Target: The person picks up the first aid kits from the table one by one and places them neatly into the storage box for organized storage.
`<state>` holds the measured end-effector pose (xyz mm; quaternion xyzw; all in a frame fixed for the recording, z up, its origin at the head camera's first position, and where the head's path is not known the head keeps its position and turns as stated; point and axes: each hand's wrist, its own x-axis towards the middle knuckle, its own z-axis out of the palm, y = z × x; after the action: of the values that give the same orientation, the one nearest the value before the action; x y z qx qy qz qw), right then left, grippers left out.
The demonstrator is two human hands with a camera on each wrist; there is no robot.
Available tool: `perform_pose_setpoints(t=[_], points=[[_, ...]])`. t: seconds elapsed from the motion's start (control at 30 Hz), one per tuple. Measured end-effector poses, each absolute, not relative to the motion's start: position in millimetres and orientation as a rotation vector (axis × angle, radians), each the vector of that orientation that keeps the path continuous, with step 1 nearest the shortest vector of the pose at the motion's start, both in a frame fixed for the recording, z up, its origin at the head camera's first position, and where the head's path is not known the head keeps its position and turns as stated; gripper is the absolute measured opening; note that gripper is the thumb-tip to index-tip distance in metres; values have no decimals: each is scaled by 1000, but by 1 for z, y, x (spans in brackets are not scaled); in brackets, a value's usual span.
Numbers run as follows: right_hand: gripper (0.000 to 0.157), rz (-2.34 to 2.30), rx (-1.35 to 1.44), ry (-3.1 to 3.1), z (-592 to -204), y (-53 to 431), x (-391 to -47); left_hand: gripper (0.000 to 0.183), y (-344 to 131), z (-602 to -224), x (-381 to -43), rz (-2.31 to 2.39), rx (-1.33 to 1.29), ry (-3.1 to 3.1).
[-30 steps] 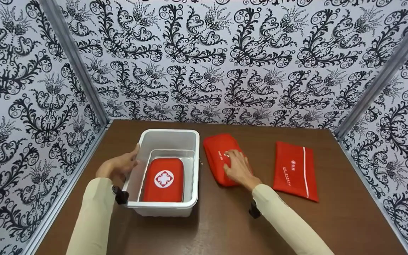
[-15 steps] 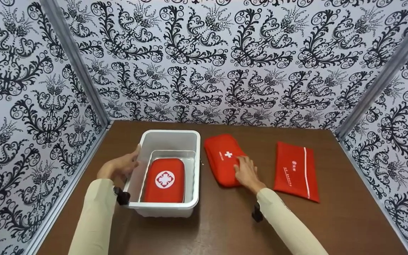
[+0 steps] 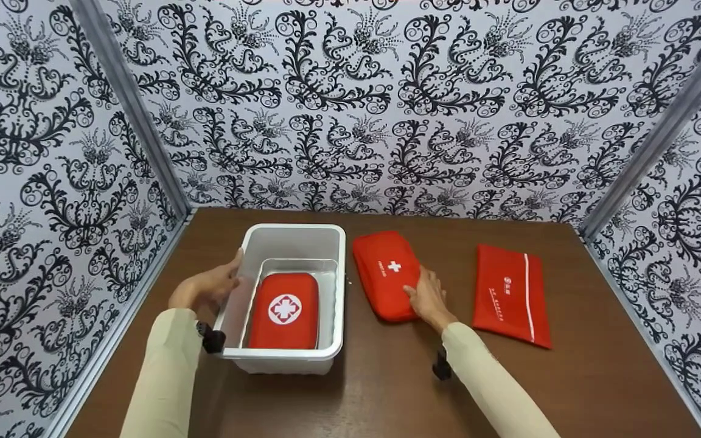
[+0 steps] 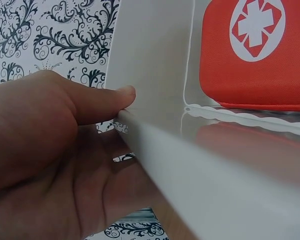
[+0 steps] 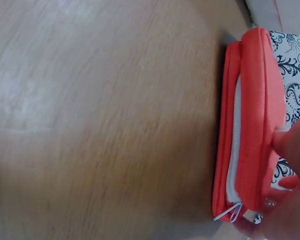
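Right wrist view crops the right grip (image 5: 290, 207) holding the red pouch (image 5: 255, 120).

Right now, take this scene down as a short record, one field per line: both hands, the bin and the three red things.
Left hand: left hand grips the left rim of the white bin
Right hand: right hand holds the right side of the first-aid pouch, thumb on top
Bin contents: red case with a round white emblem
Far right: flat red pouch, white stripe, untouched
Surface: brown table
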<state>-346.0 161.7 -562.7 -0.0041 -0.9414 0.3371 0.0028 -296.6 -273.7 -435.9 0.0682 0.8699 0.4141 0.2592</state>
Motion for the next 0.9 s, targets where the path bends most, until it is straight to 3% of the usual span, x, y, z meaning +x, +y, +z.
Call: perform_pose_setpoints(t=[0.23,0.43,0.9], points=[[91,1148,-200,-3032,-551,168,-352,72,-274,-434,-298,1095,162,2383],[97,1102,-232,-3105,-548,176,-352,71,-274,-436,-296,1059,194,2441],[52,1271,-347,-3071,-542,178,-350,72,-274,-436,-294,1056,202,2440]])
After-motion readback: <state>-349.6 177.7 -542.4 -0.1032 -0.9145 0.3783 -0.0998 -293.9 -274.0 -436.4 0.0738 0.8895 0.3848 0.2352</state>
